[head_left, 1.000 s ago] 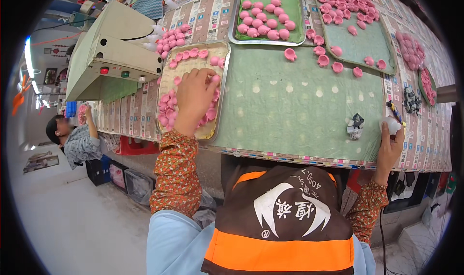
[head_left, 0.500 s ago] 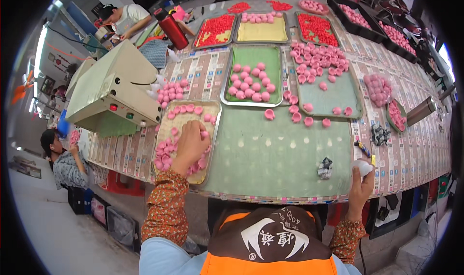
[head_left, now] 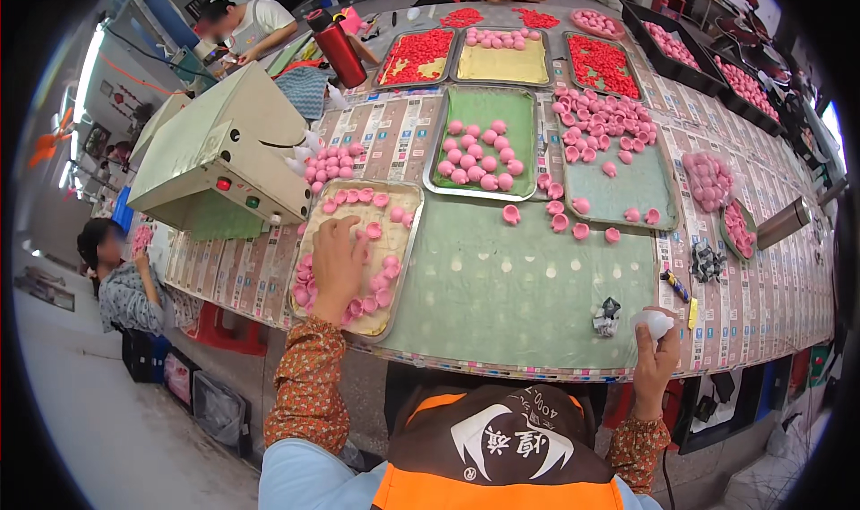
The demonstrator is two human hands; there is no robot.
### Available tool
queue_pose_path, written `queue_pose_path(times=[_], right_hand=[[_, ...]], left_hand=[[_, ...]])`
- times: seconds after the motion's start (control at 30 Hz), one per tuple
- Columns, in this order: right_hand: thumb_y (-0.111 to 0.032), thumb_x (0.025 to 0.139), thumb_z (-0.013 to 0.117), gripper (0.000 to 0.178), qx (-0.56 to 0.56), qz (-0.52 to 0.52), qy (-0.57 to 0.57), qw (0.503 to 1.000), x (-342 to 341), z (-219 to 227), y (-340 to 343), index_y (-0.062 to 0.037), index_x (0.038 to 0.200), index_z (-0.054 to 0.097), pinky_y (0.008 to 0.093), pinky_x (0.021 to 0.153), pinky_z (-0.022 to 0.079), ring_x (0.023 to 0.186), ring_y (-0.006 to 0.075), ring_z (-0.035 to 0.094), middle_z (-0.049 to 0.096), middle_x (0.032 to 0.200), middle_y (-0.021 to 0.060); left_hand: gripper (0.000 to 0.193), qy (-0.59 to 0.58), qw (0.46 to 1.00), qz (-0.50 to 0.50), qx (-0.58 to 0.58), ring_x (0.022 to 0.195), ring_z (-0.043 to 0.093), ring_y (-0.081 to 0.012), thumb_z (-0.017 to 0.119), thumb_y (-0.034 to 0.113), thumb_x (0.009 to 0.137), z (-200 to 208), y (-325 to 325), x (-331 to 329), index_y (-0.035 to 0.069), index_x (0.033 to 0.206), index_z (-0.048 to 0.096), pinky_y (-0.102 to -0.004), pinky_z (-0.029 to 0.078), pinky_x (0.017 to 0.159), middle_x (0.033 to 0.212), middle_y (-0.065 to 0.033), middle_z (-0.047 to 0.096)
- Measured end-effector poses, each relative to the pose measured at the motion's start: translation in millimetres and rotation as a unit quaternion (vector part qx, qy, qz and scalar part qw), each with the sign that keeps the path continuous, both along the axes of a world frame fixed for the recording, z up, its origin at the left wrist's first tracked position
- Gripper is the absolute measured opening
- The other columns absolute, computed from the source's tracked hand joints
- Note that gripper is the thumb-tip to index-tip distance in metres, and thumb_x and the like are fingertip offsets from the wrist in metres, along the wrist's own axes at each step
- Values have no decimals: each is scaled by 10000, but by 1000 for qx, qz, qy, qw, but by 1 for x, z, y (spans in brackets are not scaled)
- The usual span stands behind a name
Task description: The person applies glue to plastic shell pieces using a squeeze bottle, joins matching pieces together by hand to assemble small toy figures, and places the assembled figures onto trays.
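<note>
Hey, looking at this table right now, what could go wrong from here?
The left hand is over the cream tray, close among small pink pieces, so a finger might knock some out of place. Several pink cups lie loose on the green mat and could roll or get brushed aside. The white object in the right hand might slip if the grip loosens.

Bright, even, cool light fills the room, partly from a long white glowing tube light (head_left: 90,76) at far left, with a bluish-white glare at the right margin. Shadows on the broad paper-covered worktop (head_left: 761,282) are soft; underneath it turns dim. The silver cylindrical metal flask (head_left: 784,223) catches a pale sheen. Fisheye distortion bows the worktop's front edge, and black vignetting swallows the corners. Far background detail softens.
</note>
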State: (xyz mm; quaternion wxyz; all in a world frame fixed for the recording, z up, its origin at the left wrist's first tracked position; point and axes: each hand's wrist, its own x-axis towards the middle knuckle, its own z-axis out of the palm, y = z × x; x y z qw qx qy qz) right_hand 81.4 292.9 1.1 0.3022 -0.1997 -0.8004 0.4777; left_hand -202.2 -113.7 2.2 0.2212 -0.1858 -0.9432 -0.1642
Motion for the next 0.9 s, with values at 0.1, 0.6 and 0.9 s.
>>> queue_pose_path(times=[0.1,0.6,0.9], right_hand=[[-100,977,593,196,39,21,-19,999,4,-2,1,-4,1146,567,260,826,448,914,116,545,582,1027,44],[-29,906,598,193,-118,94,-5,989,-18,19,-33,-13,1094,559,254,799,469,870,117,576,607,995,67],[14,860,629,302,-265,189,-27,945,-27,22,-88,-45,1135,520,241,764,482,872,103,597,643,958,70]], left_hand=[[266,-14,998,39,-48,1007,518,-348,672,157,861,-8,-20,1,122,1118,616,-443,439,880,1045,-127,574],[142,-64,973,-2,224,892,586,-193,641,171,934,5,-16,-5,67,1028,624,-320,475,781,980,-53,630],[214,-440,792,-316,283,933,629,-123,691,43,887,39,93,126,48,1094,639,-252,519,781,1057,-56,645]])
